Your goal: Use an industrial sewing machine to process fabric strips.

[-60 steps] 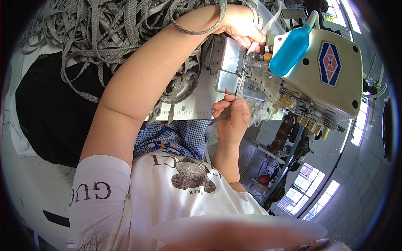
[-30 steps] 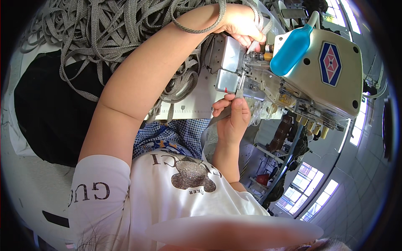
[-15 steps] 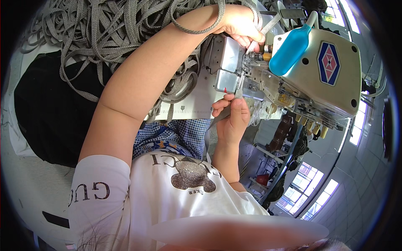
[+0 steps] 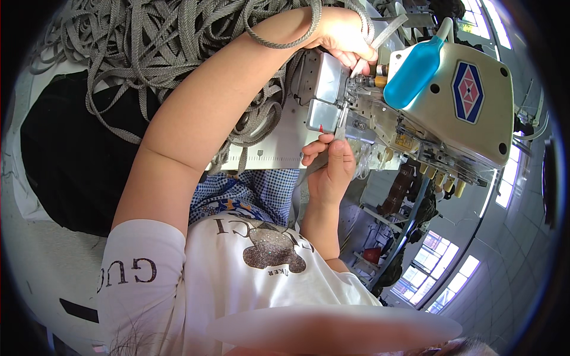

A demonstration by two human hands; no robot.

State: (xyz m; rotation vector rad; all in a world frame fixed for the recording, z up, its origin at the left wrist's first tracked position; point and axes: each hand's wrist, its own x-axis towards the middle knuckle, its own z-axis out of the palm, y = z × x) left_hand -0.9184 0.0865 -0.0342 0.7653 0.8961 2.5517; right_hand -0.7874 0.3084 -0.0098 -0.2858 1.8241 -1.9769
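Note:
A grey woven tape [image 4: 339,134] runs through the needle area of a cream sewing machine [image 4: 484,127]. At the machine's far side my left hand [image 4: 346,37] is closed, fingertips pinching the tape, and a loop of tape hangs around its wrist. On the near side my right hand [image 4: 330,169] pinches the same tape between thumb and forefinger, just in front of the silver machine plate [image 4: 325,116]. Its other fingers are curled. Past my left hand a pale end of tape sticks out to the upper right. The stitching point itself is hard to make out.
A large tangled heap of grey tape [image 4: 127,41] covers the far left of the table. Black cloth [image 4: 65,160] lies left of my left arm. A blue oblong container [image 4: 414,72] rests against the machine head. Shelving [image 4: 380,219] and windows stand at right.
The pale tape end beyond my left hand reaches slightly farther to the upper right. Both hands keep nearly the same place and grip.

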